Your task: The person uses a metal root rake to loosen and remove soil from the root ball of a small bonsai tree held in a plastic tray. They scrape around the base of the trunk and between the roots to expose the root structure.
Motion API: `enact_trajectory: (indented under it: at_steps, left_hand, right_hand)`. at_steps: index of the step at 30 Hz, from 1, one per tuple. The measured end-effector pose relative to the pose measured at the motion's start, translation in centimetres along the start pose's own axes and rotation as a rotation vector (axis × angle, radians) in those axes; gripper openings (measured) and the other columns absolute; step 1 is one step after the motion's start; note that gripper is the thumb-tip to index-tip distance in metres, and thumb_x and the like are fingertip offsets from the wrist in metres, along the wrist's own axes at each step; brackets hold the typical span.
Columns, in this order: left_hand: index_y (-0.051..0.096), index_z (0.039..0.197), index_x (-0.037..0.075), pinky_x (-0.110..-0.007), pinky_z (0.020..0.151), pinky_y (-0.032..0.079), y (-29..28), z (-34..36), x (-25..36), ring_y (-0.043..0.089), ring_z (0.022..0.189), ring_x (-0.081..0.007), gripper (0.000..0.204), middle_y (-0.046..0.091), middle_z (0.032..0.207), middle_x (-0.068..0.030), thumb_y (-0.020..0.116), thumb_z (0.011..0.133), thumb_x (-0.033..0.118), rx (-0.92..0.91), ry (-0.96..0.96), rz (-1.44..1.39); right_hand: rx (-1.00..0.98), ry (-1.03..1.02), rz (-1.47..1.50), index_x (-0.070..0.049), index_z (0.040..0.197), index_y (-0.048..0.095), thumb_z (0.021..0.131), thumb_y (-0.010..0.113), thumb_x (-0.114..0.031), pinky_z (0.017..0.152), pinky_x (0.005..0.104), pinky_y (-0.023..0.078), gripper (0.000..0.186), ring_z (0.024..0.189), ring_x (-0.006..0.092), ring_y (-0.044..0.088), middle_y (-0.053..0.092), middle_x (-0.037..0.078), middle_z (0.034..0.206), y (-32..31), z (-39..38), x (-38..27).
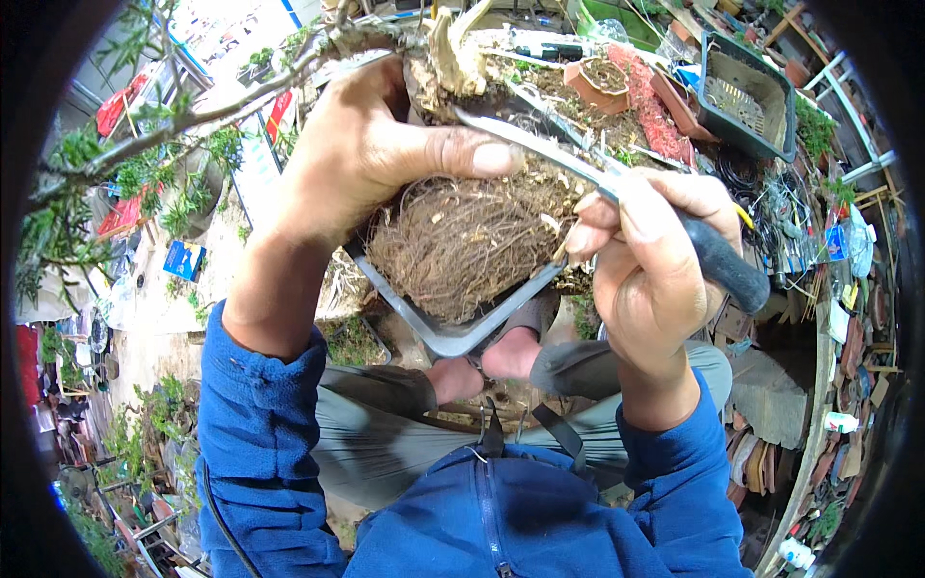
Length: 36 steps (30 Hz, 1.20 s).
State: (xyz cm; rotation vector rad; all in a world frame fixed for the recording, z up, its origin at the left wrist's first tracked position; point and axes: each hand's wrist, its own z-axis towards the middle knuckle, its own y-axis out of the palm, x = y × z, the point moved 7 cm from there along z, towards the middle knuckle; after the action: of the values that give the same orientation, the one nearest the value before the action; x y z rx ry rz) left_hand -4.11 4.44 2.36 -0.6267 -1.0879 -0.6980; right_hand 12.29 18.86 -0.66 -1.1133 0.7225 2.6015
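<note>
A brown, fibrous root ball (pixel 462 250) sits in a dark angular pot (pixel 448 337) in front of me. Above it rises the base of a tree trunk (pixel 453 67), with pale, stripped wood; a branch with green needle foliage reaches left. My left hand (pixel 356 154) is closed around the trunk base, its thumb lying over the top of the root ball and its other fingers mostly hidden. In my right hand (pixel 655 250) is a knife (pixel 544 144) with a dark handle, its blade pointing up and left across the root ball toward the trunk. A thin light sliver shows by the right fingertips.
Beyond the root ball lie a brown clay pot (pixel 597 82), a reddish crumbly strip (pixel 646 106) and a black plastic crate (pixel 747 96). A small blue packet (pixel 184 260) rests on the left. Stacked pieces and cluttered shelves line the right. My legs are below the pot.
</note>
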Motion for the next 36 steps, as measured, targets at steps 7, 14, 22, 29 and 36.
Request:
enact_trajectory:
  at_steps: [7,14,22,29,36]
  left_hand:
    - [0.073,0.113,-0.004,-0.032,0.089,0.056,-1.1,0.2,-0.9,0.071,0.093,-0.0152,0.061,0.078,0.104,-0.0094,0.101,0.067,0.025,0.067,-0.061,0.149]
    - [0.074,0.104,-0.004,-0.033,0.086,0.056,-1.9,0.6,-1.2,0.070,0.088,-0.0170,0.072,0.077,0.097,-0.0098,0.105,0.052,0.034,0.116,-0.036,0.303]
    - [0.070,0.123,-0.003,-0.033,0.092,0.057,0.1,0.4,0.7,0.070,0.098,-0.0160,0.065,0.076,0.108,-0.0074,0.098,0.069,0.019,0.011,-0.041,0.192]
    - [0.067,0.132,-0.003,-0.034,0.101,0.054,-0.1,0.4,0.3,0.069,0.107,-0.0171,0.081,0.074,0.117,-0.0092,0.099,0.063,0.024,-0.012,-0.076,0.160]
    - [0.073,0.112,-0.005,-0.034,0.091,0.056,-1.6,0.1,-1.0,0.071,0.095,-0.0178,0.070,0.078,0.104,-0.0104,0.103,0.060,0.032,0.081,-0.093,0.261]
  right_hand:
    - [-0.084,-0.173,-0.176,0.004,0.100,0.071,0.090,0.077,-0.003,0.067,0.0322,0.060,0.014,0.071,0.0229,0.075,0.074,0.015,0.091,0.4,0.5,-1.3]
    - [-0.352,-0.543,-0.483,-0.001,0.111,0.072,0.080,0.088,-0.002,0.062,0.0366,0.061,0.035,0.068,0.0284,0.075,0.075,0.013,0.084,3.0,-0.4,-3.9]
    - [-0.167,-0.506,-0.567,-0.001,0.114,0.067,0.081,0.086,0.002,0.065,0.0365,0.061,0.037,0.071,0.0274,0.074,0.075,0.016,0.089,1.2,-2.3,-3.4]
    - [-0.073,-0.111,-0.173,-0.001,0.113,0.072,0.096,0.076,-0.020,0.068,0.0357,0.060,0.026,0.078,0.0259,0.074,0.074,0.015,0.094,-0.8,-1.1,-0.3]
    - [-0.265,-0.296,-0.393,-0.002,0.114,0.065,0.092,0.078,-0.010,0.068,0.0382,0.060,0.027,0.077,0.0275,0.074,0.073,0.018,0.092,1.2,-0.7,-1.9]
